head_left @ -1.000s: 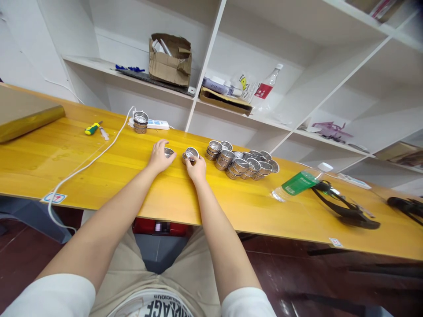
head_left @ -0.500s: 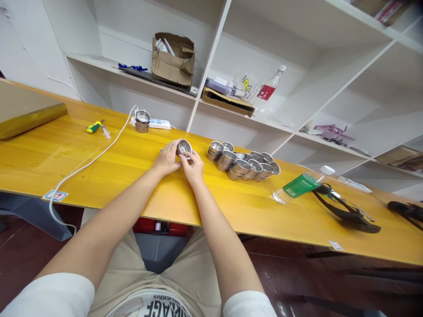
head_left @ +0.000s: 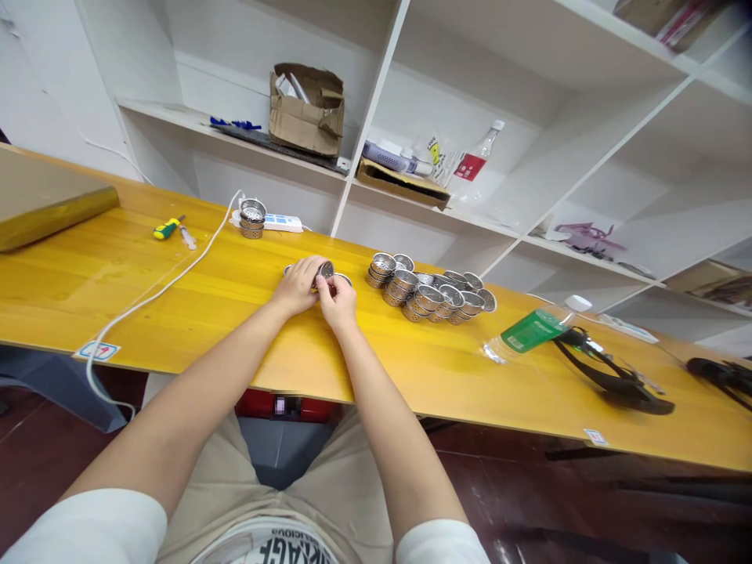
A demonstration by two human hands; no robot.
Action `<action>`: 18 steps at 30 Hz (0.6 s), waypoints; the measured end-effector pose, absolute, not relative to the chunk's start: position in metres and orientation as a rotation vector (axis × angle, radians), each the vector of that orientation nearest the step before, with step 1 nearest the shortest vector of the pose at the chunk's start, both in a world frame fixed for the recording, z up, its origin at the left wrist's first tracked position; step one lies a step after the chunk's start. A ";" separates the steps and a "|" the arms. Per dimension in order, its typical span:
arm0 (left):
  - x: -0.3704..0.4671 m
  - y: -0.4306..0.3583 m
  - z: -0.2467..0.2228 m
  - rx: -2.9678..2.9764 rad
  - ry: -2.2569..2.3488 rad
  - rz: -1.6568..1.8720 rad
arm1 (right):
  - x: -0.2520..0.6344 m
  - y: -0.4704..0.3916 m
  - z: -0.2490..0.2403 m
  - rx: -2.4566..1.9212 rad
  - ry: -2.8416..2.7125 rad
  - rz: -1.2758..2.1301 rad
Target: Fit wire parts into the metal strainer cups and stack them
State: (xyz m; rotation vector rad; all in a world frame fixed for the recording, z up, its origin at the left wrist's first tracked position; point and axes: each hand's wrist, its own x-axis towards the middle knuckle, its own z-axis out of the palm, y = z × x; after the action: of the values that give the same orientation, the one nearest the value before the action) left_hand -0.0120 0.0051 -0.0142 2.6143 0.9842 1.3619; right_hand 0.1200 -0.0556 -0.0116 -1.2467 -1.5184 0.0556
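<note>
Over the table's middle, my left hand (head_left: 298, 287) is wrapped round a perforated metal strainer basket (head_left: 325, 270), its open end tilted toward my right. The thumb and fingers of my right hand (head_left: 339, 304) are pinched together at the basket's near edge; whether they hold a small part there is hidden. Just behind my right fingers shows another metal rim (head_left: 344, 277), mostly covered. To the right stands a group of similar strainer baskets (head_left: 431, 296), several of them stacked. A separate stack of strainer baskets (head_left: 252, 219) stands at the back left.
A white power strip (head_left: 283, 222) lies behind the left stack, and its white cable (head_left: 170, 283) crosses the table. A screwdriver (head_left: 167, 229) lies at left. On the right are a green-labelled bottle (head_left: 532, 330) and a black visor-like object (head_left: 616, 380). White shelving (head_left: 446, 47) rises behind.
The basket in my left hand has turned, so less of its inside shows. My right hand has shifted slightly left and its fingers have closed into a pinch. A rim now shows behind it.
</note>
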 end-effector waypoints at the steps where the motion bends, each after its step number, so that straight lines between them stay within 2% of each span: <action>1: -0.012 0.005 -0.014 2.618 0.982 1.357 | 0.121 -0.055 -0.012 -1.238 -1.517 0.075; 18: -0.008 -0.001 -0.008 2.612 0.901 1.273 | 0.130 -0.047 -0.012 -1.238 -1.338 0.331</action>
State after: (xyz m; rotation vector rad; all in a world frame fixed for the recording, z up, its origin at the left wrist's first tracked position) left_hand -0.0077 -0.0012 -0.0084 2.6123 0.9012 1.2733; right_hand 0.1300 -0.0472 -0.0123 -1.2383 -1.3377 0.3307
